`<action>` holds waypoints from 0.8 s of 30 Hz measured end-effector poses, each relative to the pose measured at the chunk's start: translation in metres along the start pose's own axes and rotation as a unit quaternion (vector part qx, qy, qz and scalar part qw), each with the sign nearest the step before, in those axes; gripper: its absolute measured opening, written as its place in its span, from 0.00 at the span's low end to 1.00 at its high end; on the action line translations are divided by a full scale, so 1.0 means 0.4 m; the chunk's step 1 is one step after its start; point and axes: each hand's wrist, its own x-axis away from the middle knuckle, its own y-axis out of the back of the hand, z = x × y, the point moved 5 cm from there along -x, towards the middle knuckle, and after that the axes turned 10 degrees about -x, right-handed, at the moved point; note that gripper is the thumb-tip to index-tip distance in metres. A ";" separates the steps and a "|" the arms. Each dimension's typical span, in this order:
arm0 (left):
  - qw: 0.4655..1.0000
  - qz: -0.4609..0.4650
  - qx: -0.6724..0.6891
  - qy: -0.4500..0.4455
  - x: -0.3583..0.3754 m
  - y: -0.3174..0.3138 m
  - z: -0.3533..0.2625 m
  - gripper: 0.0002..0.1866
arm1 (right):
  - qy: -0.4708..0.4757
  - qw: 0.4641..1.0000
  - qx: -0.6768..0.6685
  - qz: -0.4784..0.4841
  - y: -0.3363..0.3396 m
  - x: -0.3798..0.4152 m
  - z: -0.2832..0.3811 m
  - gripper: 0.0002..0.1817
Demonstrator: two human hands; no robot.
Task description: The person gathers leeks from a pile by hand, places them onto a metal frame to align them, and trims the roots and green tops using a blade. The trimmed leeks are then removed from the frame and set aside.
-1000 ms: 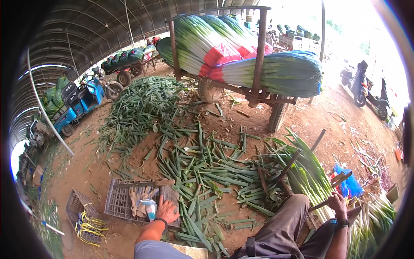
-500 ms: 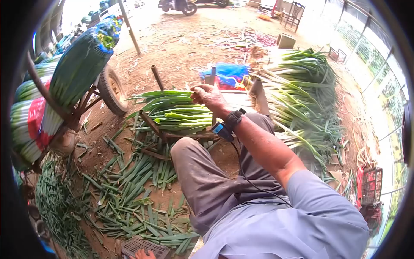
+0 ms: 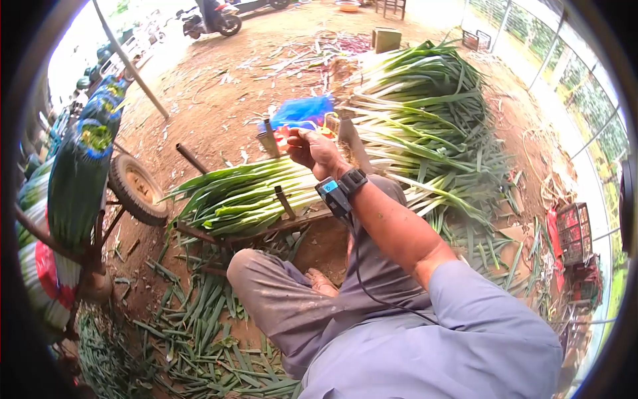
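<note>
My right hand (image 3: 318, 151) hangs over the root end of a bundle of green onions (image 3: 259, 189). Its fingers are curled in, and what they hold, if anything, is too small to make out. The bundle lies in a low rack with short upright posts (image 3: 284, 203), its green tops pointing left. Just behind the hand is a blue net (image 3: 302, 112) with red and yellow pieces. A large pile of green onions (image 3: 425, 120) spreads to the right of the rack. My left hand is out of view.
A wheeled cart (image 3: 137, 188) with wrapped onion bundles (image 3: 80, 179) stands at the left. Cut green leaves (image 3: 206, 332) litter the ground below the rack. A plastic crate (image 3: 574, 231) is at the right, and a motorbike (image 3: 211, 21) stands at the back.
The view has shifted, and my right hand has moved from above the bundle's middle towards its root end. A hand at the bottom edge, on a crate, has gone out of view.
</note>
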 end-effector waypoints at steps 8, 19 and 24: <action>0.910 -0.317 0.256 -0.076 0.123 0.259 -0.734 0.25 | 0.205 0.968 0.067 -0.128 0.234 0.054 0.327 0.13; 0.746 -0.179 0.137 -0.627 0.437 0.454 -1.725 0.20 | 0.117 0.886 0.000 -0.448 1.127 0.615 0.114 0.11; 0.707 -0.256 -0.074 -0.654 0.413 0.332 -1.947 0.17 | -0.017 0.861 -0.038 -0.508 1.242 0.884 -0.123 0.11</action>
